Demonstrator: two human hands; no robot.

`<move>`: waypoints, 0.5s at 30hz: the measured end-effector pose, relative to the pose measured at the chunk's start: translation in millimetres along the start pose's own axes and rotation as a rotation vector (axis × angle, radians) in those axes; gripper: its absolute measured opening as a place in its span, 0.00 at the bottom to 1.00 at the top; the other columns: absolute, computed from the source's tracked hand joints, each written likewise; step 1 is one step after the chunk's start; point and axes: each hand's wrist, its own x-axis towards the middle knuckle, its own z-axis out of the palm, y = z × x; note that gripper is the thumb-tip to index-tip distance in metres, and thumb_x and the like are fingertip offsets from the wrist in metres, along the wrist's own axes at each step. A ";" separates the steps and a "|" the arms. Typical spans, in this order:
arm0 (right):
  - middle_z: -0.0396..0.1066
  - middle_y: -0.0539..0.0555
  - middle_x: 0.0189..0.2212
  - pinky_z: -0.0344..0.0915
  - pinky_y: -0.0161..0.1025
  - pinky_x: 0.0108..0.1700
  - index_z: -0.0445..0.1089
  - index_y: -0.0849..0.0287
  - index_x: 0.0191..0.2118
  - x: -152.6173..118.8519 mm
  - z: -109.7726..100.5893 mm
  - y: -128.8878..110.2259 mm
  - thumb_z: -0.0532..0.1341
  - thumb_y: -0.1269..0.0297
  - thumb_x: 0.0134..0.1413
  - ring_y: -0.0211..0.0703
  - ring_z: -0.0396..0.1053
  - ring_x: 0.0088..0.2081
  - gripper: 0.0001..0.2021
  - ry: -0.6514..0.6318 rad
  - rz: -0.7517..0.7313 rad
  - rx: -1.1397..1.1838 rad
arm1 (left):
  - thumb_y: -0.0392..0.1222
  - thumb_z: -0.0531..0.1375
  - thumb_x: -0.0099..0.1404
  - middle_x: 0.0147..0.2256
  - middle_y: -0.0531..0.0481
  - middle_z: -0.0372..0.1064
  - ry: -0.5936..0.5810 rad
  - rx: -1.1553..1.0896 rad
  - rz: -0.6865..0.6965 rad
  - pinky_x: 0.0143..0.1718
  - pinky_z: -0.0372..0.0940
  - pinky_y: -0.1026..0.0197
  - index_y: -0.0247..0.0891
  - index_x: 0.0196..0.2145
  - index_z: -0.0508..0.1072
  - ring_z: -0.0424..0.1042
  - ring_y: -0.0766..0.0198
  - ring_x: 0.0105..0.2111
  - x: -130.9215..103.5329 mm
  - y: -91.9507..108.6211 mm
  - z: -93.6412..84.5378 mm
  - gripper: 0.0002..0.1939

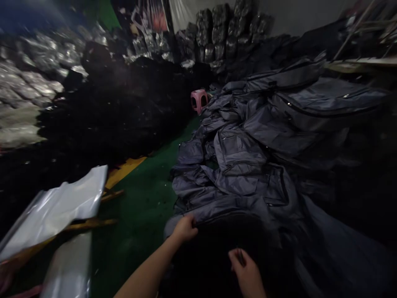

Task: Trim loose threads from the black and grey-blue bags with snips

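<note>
We are gripping the edge of a grey bag with our left hand, fingers curled tight on the fabric. Our right hand is pinching a small dark object just beside it, below the bag pile.

Garment or bag workshop with storeroom. Evidence: heap of grey zippered bags across the green floor; black fabric pile; stacked plastic-wrapped bundles against the back wall; clear plastic sleeves lying loose; small pink stool. Dim lighting.
</note>
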 end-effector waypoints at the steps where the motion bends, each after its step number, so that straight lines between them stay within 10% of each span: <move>1: 0.71 0.53 0.25 0.65 0.36 0.34 0.70 0.59 0.31 -9.1 -6.5 -6.3 0.57 0.49 0.52 0.43 0.69 0.30 0.17 0.015 -0.131 -0.012 | 0.37 0.61 0.52 0.31 0.53 0.69 0.040 0.009 0.034 0.33 0.60 0.63 0.38 0.31 0.68 0.67 0.64 0.32 -25.3 14.3 -9.9 0.07; 6: 0.72 0.58 0.35 0.69 0.40 0.38 0.69 0.60 0.40 -60.9 -50.6 -30.7 0.54 0.55 0.56 0.45 0.71 0.36 0.15 0.233 -0.581 -0.232 | 0.35 0.58 0.49 0.31 0.49 0.69 0.280 0.087 0.165 0.33 0.58 0.62 0.39 0.27 0.67 0.67 0.60 0.33 -125.0 85.6 -79.5 0.05; 11: 0.66 0.60 0.48 0.67 0.42 0.45 0.58 0.59 0.56 -125.6 -114.2 -66.8 0.53 0.57 0.56 0.46 0.66 0.48 0.23 0.248 -0.632 -0.392 | 0.37 0.56 0.52 0.32 0.45 0.67 0.532 0.133 0.258 0.39 0.59 0.58 0.39 0.28 0.67 0.66 0.56 0.37 -212.0 132.5 -159.3 0.04; 15: 0.66 0.55 0.49 0.62 0.40 0.52 0.65 0.54 0.50 -180.7 -158.9 -76.3 0.54 0.57 0.57 0.44 0.64 0.51 0.17 0.122 -0.629 -0.574 | 0.39 0.55 0.53 0.35 0.44 0.66 0.696 0.146 0.290 0.44 0.59 0.54 0.38 0.32 0.68 0.65 0.53 0.40 -293.6 143.4 -204.9 0.07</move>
